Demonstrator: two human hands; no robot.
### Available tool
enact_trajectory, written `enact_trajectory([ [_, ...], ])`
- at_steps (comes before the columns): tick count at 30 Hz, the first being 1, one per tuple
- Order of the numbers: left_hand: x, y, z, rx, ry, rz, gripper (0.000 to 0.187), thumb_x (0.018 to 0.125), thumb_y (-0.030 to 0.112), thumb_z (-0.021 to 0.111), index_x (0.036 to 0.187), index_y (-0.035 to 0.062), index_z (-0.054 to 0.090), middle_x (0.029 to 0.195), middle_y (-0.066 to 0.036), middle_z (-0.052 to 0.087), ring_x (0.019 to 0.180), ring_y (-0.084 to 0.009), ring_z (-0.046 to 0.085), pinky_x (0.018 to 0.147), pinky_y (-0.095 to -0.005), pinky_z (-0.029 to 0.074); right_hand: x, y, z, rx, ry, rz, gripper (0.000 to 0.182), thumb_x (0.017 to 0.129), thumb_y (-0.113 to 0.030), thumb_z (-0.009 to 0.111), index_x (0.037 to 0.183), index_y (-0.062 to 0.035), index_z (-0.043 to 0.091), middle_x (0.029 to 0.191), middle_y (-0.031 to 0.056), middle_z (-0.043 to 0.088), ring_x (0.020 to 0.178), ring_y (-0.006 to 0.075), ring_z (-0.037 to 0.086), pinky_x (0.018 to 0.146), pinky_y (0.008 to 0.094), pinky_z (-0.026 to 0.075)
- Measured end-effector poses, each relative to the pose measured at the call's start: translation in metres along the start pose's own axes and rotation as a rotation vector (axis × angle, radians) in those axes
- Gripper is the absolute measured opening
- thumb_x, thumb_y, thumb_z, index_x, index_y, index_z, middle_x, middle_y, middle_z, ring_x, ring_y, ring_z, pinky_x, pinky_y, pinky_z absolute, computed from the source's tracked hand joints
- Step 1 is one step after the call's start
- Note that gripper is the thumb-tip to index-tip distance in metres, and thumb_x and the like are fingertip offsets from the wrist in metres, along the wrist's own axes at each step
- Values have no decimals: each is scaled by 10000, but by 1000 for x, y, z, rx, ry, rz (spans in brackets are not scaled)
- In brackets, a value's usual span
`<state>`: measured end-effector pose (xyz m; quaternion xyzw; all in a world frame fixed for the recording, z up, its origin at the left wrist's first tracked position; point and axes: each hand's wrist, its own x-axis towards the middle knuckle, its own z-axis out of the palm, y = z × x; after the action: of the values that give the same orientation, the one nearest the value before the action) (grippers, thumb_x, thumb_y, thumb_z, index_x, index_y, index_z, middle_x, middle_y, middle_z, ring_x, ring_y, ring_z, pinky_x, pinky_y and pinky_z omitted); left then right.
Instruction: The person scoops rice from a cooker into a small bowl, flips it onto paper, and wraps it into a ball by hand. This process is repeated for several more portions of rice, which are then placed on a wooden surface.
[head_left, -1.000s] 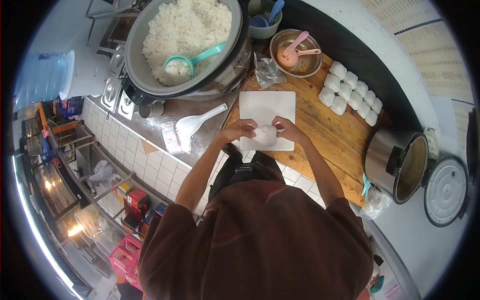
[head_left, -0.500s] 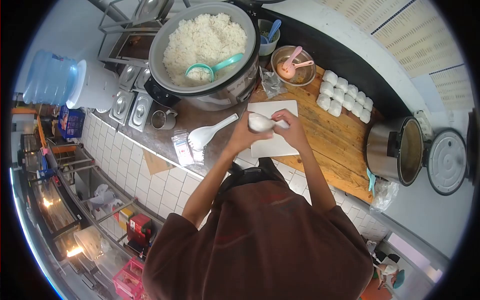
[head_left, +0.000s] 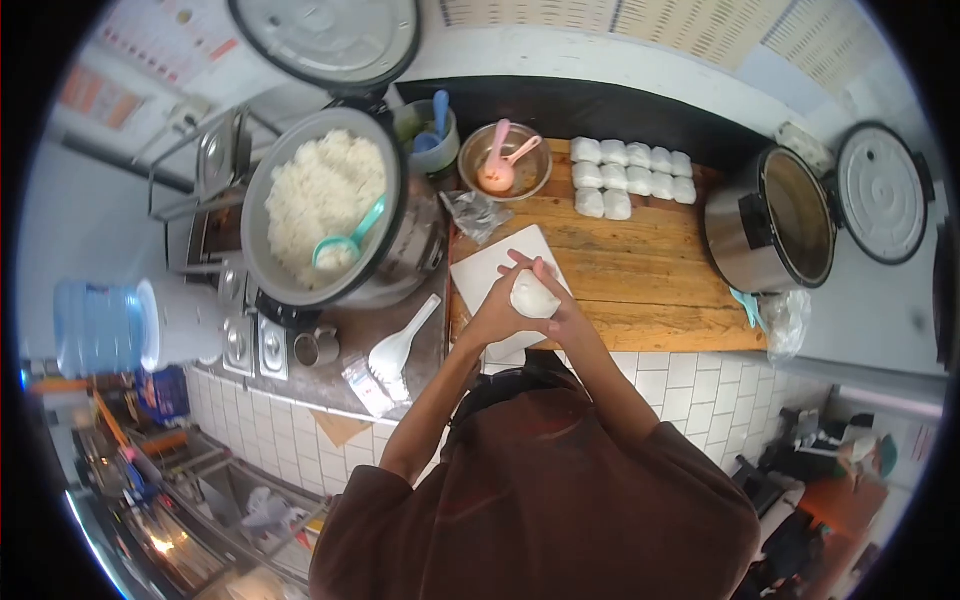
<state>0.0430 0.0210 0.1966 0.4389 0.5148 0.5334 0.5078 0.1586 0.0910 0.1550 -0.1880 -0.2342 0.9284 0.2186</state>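
Cupped between both hands is a white wrapped rice ball, held just above a white cutting board. My left hand curls around its left side, and my right hand closes on the right. Rows of similar white wrapped rice balls lie at the back of the wooden counter. To the left, an open cooker holds cooked rice with a turquoise ladle in it. A metal bowl behind the board contains pink spoons.
A white rice paddle and a plastic packet lie left of the board. Crumpled clear plastic sits behind it. A second open cooker stands at the right. A tub with blue spoons is at the back.
The wrapping's twisted end, pinched by my right hand before, no longer shows; both hands now cup the rice ball. The view has shifted, and the board sits more tilted.
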Motion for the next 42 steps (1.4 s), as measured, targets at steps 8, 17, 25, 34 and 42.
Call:
enact_trajectory([
  [8,107,-62,56,-436,273,-210,610,950,530,542,1247,3,463,1107,-90,566,1081,-151,516,992,-335,389,-3,-57,-65,-640,466,-336,465,912,-123,639,1337,-24,475,1261,85,565,1170,175,529,978,317,430],
  [17,117,-76,16,175,149,-294,528,1014,373,483,1400,18,421,1398,-194,477,1330,-254,418,1100,-350,315,56,-160,-314,-698,1280,-528,694,721,-235,862,1220,32,461,1141,166,589,983,237,606,805,346,519],
  [25,-16,-121,-28,102,405,-567,343,981,242,565,1250,31,545,1088,-124,677,1069,-206,623,942,-323,456,93,-184,-355,-1359,1214,-68,790,716,-606,755,1216,-24,566,1189,184,607,1030,304,617,822,431,508],
  [34,-117,-164,-28,114,641,-424,351,954,285,614,1180,18,579,1055,-124,675,999,-214,658,858,-328,507,147,-195,-160,-1357,849,-919,325,869,-239,711,1064,14,652,1071,147,670,1003,265,627,863,373,486],
  [42,-162,-124,-32,155,770,-252,307,948,240,618,1161,21,587,1068,-126,688,995,-227,671,850,-371,519,251,7,203,-2208,-878,-405,281,827,-319,715,976,-80,712,887,126,696,856,318,647,755,395,497],
])
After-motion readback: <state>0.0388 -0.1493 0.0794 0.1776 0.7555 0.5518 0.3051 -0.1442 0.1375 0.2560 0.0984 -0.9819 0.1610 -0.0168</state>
